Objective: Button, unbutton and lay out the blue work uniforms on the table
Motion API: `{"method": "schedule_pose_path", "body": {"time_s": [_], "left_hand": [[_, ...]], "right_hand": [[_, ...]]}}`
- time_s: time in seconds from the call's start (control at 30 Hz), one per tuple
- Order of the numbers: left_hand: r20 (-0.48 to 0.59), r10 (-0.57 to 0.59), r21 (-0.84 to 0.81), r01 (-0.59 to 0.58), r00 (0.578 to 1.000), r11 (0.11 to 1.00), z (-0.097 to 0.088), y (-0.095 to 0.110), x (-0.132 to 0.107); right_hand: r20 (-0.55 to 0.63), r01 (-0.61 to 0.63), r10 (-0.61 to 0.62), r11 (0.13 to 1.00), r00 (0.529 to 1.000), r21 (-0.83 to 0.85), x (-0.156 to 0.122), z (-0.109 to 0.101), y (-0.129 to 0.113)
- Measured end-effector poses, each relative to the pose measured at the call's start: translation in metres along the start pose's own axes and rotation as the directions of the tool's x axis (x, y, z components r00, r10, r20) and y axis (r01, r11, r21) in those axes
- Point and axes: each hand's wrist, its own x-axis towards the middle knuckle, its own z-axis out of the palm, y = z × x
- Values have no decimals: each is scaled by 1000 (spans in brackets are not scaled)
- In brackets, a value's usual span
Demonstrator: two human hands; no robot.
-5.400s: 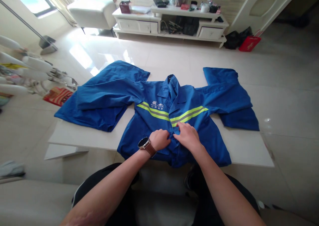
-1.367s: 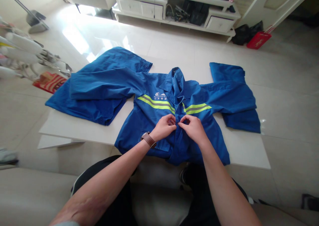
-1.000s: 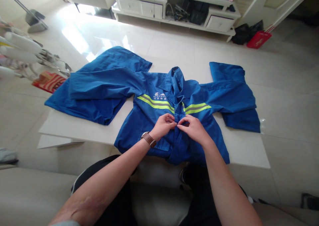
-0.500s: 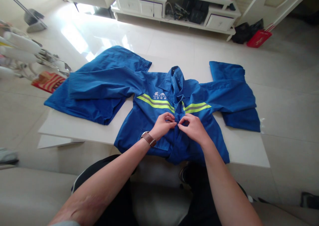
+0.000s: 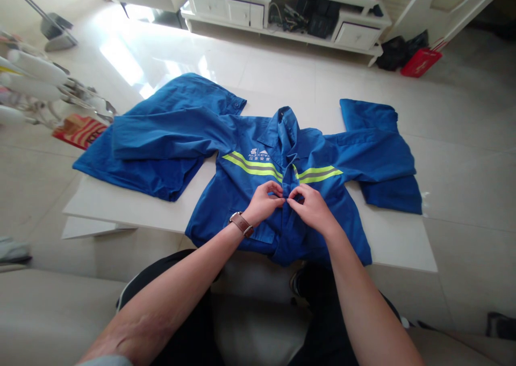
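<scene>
Blue work jacket [image 5: 237, 202] lies front up on the white worktop [image 5: 403, 239], collar [image 5: 287, 125] at the far side, hem toward the person. Left hand [image 5: 266, 200] and right hand [image 5: 308, 202] both at the front placket [image 5: 287, 215], just below the reflective band [image 5: 252, 166]. Both closed in a fingertip pinch on the cloth there, thumbs nearly meeting; any button or buttonhole is hidden by the fingers.

Progress, judged: jacket laid out, sleeves out to both sides, collar up, the two fronts brought together at the middle. Placket work looks partway: cloth bunches between hands and collar, and the band is broken at the opening. How many fastenings are closed, can't tell. Hem uneven, not smoothed. More blue cloth [image 5: 169, 182] shows under the sleeves; sleeve fold or second garment, unclear.

Edges: hem reaches past the near edge of the worktop, close over the person's knees. At the left the cloth runs out to the worktop's end, just beside a red striped paper bag [image 5: 80, 131]. Bare strip at the near left, bigger bare patch at the near right. Far edge hard to tell from the pale floor [image 5: 278, 67]. TV cabinet [image 5: 226, 8] well apart beyond; nothing crowds either hand.
</scene>
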Motion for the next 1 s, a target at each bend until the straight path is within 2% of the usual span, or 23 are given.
{"method": "schedule_pose_path", "body": {"time_s": [0.1,0.17,0.27,0.33,0.53,1.0], "left_hand": [[-21,-57,-4,57,998,998,1,4,-1],[-25,-168,15,169,985,986,1,7,-1],[13,-352,94,349,936,932,0,8,-1],[50,-411,106,404,910,909,0,7,-1],[85,-370,-10,372,925,928,0,1,-2],[45,-339,-76,342,940,937,4,-2,-3]], "right_hand": [[-4,35,-35,998,999,-48,-1,2,1],[-4,35,-36,997,999,-76,-2,4,1],[2,24,-24,991,1000,-133,-3,6,-3],[1,6,-6,982,1000,-188,-5,6,-7],[-4,15,-16,964,1000,-266,-7,5,-15],[-50,-1,-8,981,999,-195,-4,5,-9]]}}
